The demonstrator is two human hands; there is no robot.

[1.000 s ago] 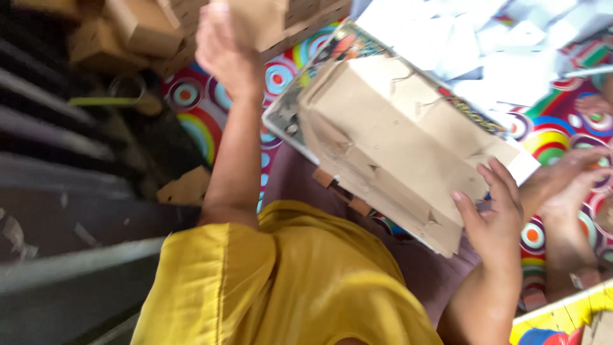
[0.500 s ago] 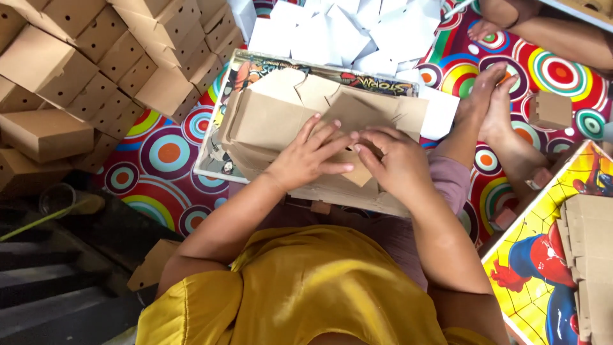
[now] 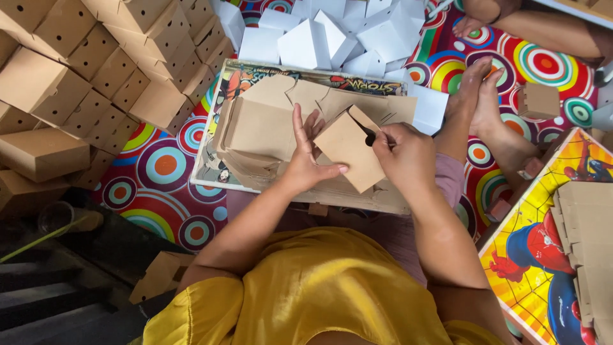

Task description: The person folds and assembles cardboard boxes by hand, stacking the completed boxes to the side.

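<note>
A stack of flat brown cardboard box blanks (image 3: 258, 131) lies on a picture-printed board (image 3: 211, 153) in front of me. My left hand (image 3: 308, 161) presses its fingers on the stack and its thumb against a raised flap (image 3: 348, 150) of the top blank. My right hand (image 3: 403, 152) grips the flap's right edge and folds it up. My bare feet (image 3: 476, 102) rest to the right of the board.
Folded brown boxes (image 3: 96, 70) are piled at the left. White folded boxes (image 3: 332, 32) lie beyond the board. Another picture board with brown blanks (image 3: 584, 236) sits at right. Another person's foot (image 3: 472, 22) shows at top right. A single brown box (image 3: 539, 100) stands near it.
The view has steadied from an arm reaching up. Both hands, flat on the stack half a second ago, now lift and fold one flap of the top blank.
</note>
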